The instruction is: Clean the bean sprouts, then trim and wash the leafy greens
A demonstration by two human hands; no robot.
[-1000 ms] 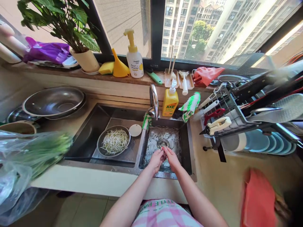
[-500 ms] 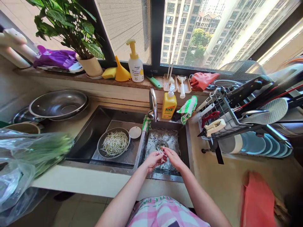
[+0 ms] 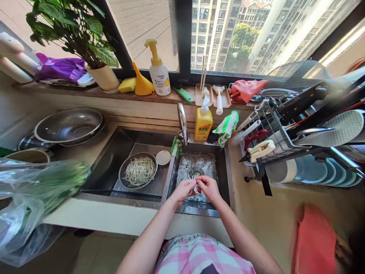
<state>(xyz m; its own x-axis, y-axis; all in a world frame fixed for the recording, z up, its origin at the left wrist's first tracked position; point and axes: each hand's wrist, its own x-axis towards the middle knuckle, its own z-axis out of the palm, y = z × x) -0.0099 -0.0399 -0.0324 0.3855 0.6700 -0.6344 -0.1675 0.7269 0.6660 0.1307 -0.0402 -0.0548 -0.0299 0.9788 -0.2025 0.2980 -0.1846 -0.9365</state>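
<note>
Over the right sink basin (image 3: 209,209), my left hand (image 3: 184,191) is closed around a small bunch of white bean sprouts (image 3: 193,186). My right hand (image 3: 209,189) meets it from the right, its thumb and forefinger pinched on the sprouts at the top of the bunch. Which single sprout it grips is too small to make out. Scraps of sprout lie scattered on the wet basin floor below. In the left basin stands a round metal bowl (image 3: 122,179) heaped with bean sprouts (image 3: 140,171), and a small white dish (image 3: 163,157) sits beside it.
The faucet (image 3: 182,123) rises behind the basins, beside a yellow AXE soap bottle (image 3: 203,125). A loaded dish rack (image 3: 285,140) stands at right. Bagged green vegetables (image 3: 62,182) lie at left, near a large pan (image 3: 70,125). A red cloth (image 3: 315,239) is at lower right.
The camera view has shifted slightly. Both hands stay together over the right basin, with the right fingers moved a little on the sprouts.
</note>
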